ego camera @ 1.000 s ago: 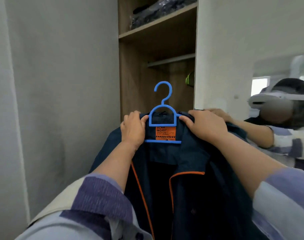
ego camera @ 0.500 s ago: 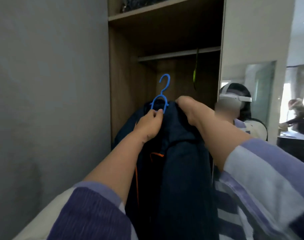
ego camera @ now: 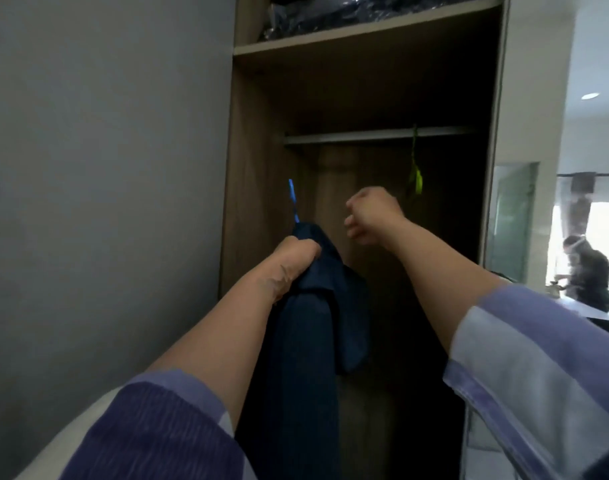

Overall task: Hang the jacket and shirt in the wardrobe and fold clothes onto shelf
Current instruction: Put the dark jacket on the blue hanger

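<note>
The dark blue jacket [ego camera: 310, 306] hangs edge-on at the mouth of the wardrobe [ego camera: 258, 168], draped on a blue hanger [ego camera: 293, 202] of which only the thin hook shows, poking up above the collar. The hook sits well below the rail [ego camera: 365, 136] and to its left, so the jacket is not yet hung; the lift and the catch over the rail remain, by my reading.

The left hand [ego camera: 294, 259] carries the whole weight: its fingers are closed tight around the bunched collar and, presumably, the neck of the hanger beneath (the cloth hides the exact hold). Gripping that high makes sense, since it keeps the hook free and pointing upward for the rail.

The right hand [ego camera: 370, 216] is apart from the jacket, raised toward the rail with its fingers curled into a loose fist and nothing visible in them. It looks placed to steady the hook or to clear room on the rail.

Further right on the rail hangs a green hanger [ego camera: 415, 174], bare and edge-on, well clear of the blue one, so there is open rail between it and the wardrobe's left wall. Above, the shelf [ego camera: 365, 32] holds dark folded things in shiny wrapping. To the left stands a plain grey wall [ego camera: 105, 168].
</note>
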### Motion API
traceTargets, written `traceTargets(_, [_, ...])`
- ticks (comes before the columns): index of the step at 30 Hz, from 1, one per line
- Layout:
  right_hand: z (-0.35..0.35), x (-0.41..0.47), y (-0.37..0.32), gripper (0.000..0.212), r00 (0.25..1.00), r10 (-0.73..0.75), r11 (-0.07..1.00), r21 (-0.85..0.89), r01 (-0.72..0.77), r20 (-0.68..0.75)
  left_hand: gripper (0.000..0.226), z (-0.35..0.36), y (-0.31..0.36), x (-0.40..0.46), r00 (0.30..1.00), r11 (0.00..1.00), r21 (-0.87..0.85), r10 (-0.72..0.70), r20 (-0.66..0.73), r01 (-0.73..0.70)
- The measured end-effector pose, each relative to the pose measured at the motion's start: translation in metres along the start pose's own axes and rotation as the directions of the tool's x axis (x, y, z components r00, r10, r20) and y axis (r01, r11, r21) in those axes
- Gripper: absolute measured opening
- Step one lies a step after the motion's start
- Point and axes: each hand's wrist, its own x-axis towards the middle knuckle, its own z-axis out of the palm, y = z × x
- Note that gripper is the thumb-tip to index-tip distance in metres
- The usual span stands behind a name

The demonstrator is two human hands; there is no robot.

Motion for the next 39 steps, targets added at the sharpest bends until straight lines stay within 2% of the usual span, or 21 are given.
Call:
traceTargets(1, [-0.006, 0.012, -0.001, 0.029, 0.966, -0.183, 0.945, -0.303, 0.121, -0.185, 0.053, 0.002, 0.005, 0.006, 1.000, 1.000, 0.014, 0.013, 0.019, -0.014])
traceTargets(2, [-0.015, 0.023, -0.002, 0.028, 0.897, -0.359, 0.817, -0.551, 0.168, -0.259, 0.052, 0.004, 0.011, 0.012, 0.999, 0.999, 0.027, 0.031, 0.031, -0.032])
traceTargets(3, [-0.024, 0.034, -0.003, 0.028, 0.840, -0.470, 0.682, -0.715, 0.150, -0.272, 0.051, 0.006, 0.018, 0.020, 0.998, 0.998, 0.038, 0.054, 0.042, -0.056])
traceTargets(4, [-0.033, 0.044, -0.004, 0.030, 0.811, -0.513, 0.585, -0.806, 0.090, -0.281, 0.051, 0.008, 0.026, 0.027, 0.996, 0.996, 0.043, 0.080, 0.048, -0.082])
traceTargets(5, [-0.041, 0.055, -0.003, 0.032, 0.807, -0.507, 0.533, -0.846, 0.016, -0.304, 0.049, 0.010, 0.033, 0.037, 0.993, 0.993, 0.043, 0.108, 0.049, -0.110])
traceTargets(6, [-0.048, 0.065, -0.003, 0.033, 0.818, -0.467, 0.526, -0.849, -0.049, -0.336, 0.047, 0.011, 0.041, 0.046, 0.990, 0.990, 0.045, 0.135, 0.049, -0.137])
traceTargets(7, [-0.053, 0.077, -0.002, 0.034, 0.842, -0.392, 0.562, -0.821, -0.099, -0.370, 0.043, 0.012, 0.047, 0.056, 0.987, 0.986, 0.055, 0.155, 0.046, -0.157])
traceTargets(10, [-0.055, 0.111, -0.001, 0.032, 0.912, -0.103, 0.764, -0.618, -0.183, -0.397, 0.032, 0.012, 0.067, 0.090, 0.980, 0.976, 0.095, 0.195, 0.035, -0.198])
traceTargets(13, [-0.042, 0.140, 0.005, 0.030, 0.924, 0.016, 0.880, -0.432, -0.195, -0.383, 0.008, 0.015, 0.079, 0.122, 0.977, 0.973, 0.090, 0.211, 0.026, -0.212])
traceTargets(16, [-0.021, 0.159, 0.008, 0.026, 0.933, 0.070, 0.920, -0.339, -0.197, -0.354, 0.023, 0.015, 0.090, 0.151, 0.975, 0.970, 0.109, 0.207, 0.086, -0.216])
traceTargets(18, [-0.010, 0.166, 0.007, 0.029, 0.929, 0.085, 0.935, -0.294, -0.200, -0.360, 0.017, 0.017, 0.099, 0.166, 0.966, 0.958, 0.138, 0.243, 0.085, -0.253])
traceTargets(20, [-0.003, 0.170, 0.004, 0.029, 0.923, 0.072, 0.933, -0.303, -0.196, -0.377, 0.031, 0.017, 0.108, 0.180, 0.951, 0.938, 0.162, 0.296, 0.087, -0.307])
traceTargets(25, [0.003, 0.169, 0.002, 0.012, 0.925, 0.041, 0.919, -0.349, -0.183, -0.378, 0.038, 0.022, 0.124, 0.213, 0.933, 0.900, 0.246, 0.339, 0.121, -0.359])
traceTargets(29, [0.008, 0.165, 0.013, 0.040, 0.904, 0.024, 0.911, -0.363, -0.195, -0.426, 0.039, 0.031, 0.104, 0.228, 0.939, 0.845, 0.411, 0.296, 0.175, -0.343])
traceTargets(31, [0.010, 0.164, 0.019, 0.044, 0.896, 0.011, 0.896, -0.394, -0.206, -0.444, 0.038, 0.032, 0.097, 0.230, 0.937, 0.825, 0.445, 0.298, 0.181, -0.349])
traceTargets(36, [0.006, 0.161, 0.020, 0.040, 0.883, 0.016, 0.902, -0.375, -0.216, -0.469, 0.032, 0.020, 0.100, 0.227, 0.927, 0.758, 0.544, 0.356, 0.118, -0.360])
traceTargets(39, [0.001, 0.158, 0.018, 0.034, 0.877, 0.019, 0.926, -0.323, -0.197, -0.480, 0.025, 0.023, 0.099, 0.214, 0.921, 0.717, 0.619, 0.390, 0.024, -0.320])
